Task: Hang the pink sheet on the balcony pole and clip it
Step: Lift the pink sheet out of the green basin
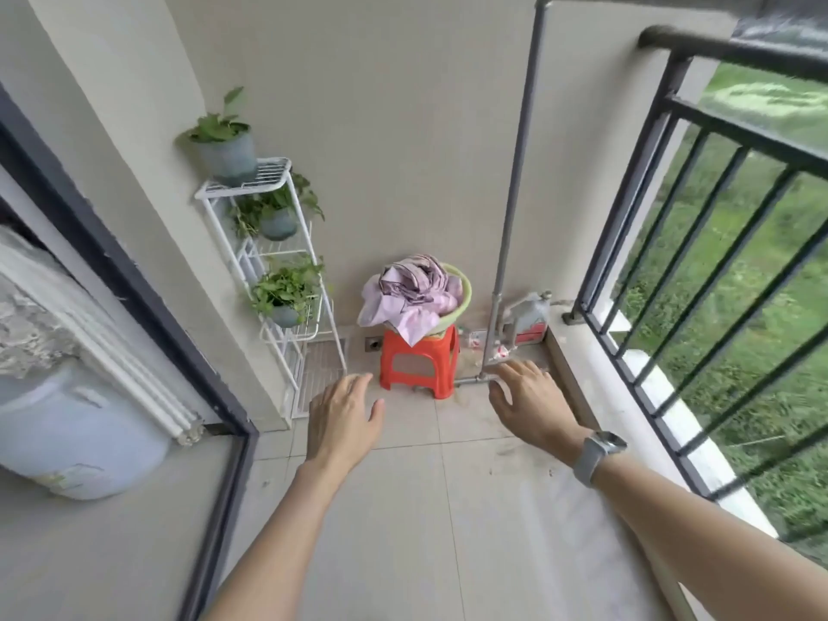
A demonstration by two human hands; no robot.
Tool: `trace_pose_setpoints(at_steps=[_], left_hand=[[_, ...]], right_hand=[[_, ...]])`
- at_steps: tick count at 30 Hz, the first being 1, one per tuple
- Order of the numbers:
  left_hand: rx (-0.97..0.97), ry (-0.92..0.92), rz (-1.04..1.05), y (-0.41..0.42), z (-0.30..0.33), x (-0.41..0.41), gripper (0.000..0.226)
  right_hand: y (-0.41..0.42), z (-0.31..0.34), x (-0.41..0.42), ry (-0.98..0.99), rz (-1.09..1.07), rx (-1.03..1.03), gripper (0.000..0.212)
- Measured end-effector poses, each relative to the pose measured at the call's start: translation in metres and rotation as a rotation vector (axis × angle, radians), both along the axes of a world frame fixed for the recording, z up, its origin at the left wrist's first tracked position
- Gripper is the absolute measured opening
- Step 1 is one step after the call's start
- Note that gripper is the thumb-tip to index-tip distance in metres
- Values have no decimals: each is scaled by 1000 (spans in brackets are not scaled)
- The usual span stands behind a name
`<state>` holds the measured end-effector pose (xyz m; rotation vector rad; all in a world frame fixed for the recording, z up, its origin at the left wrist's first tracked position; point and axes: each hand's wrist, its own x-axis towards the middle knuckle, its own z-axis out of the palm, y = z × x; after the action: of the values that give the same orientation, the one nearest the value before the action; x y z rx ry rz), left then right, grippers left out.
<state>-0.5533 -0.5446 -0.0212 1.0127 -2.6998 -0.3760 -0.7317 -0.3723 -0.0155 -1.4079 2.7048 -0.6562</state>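
Observation:
The pink sheet [414, 293] lies crumpled in a green basin [463, 302] on a red plastic stool [421, 363] against the far wall. My left hand [342, 414] and my right hand [528, 403] reach forward over the tiled floor, both empty with fingers spread, short of the stool. A watch sits on my right wrist. The dark balcony rail [735, 49] runs along the top right. No clips are visible.
A white wire plant rack [278, 262] with three potted plants stands left of the stool. A grey vertical pipe [515, 195] runs down the wall right of it, with a jug [528, 318] at its foot. Dark railing bars [699, 262] line the right; a door frame [134, 280] the left.

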Motion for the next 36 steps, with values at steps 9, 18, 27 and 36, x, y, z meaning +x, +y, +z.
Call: trace_pose_setpoints(at_steps=[9,18,27,36], left_hand=[[141,-76,30,-192,-58,-125,43],[315,-138,-43,-355,-81,-285,41],[516,-264,-17,-455,-208,-453,52],[194,-505,-375,-548,-328,-579,86]], right_hand=[[-184,-73,-133,-130,-3,108,35],[-327,-108,-266,-262,-119,197,40],[-449,-213,-422,-386,-86,352,52],[-541,-324,-492,-516,-61,413,76]])
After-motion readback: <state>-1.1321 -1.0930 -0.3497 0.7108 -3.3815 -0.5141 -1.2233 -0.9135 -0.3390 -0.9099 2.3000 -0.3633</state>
